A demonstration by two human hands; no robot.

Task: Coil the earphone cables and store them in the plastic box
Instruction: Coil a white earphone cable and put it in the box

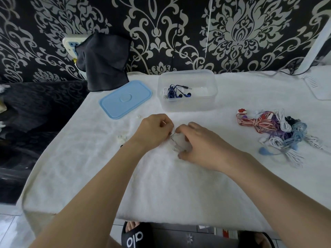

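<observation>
From the head camera I am looking down at a table covered with a white towel [161,185], and I am taking the clear plastic box [187,102] as my landmark. Both hands are meeting just in front of the box, toward me. The left hand [153,130] is pinching a white earphone cable [179,142] with curled fingers at its upper end. The right hand [198,145] is curling its fingers and thumb around the same cable, which is bunching into a small pale bundle between the two hands and lying partly on the towel. The cable is hard to trace against the white cloth.

Inside the box a coiled blue earphone set [176,92] is lying near its left wall, with a white set [165,93] just beside it. A light blue lid [125,99] is lying flat on the towel just left of the box. Well to the right of the box and nearer me, a pile of tangled earphones [279,131] in red, purple, white and pale blue is waiting on the towel. A dark cloth [103,61] is hanging behind the lid, left of the box.
</observation>
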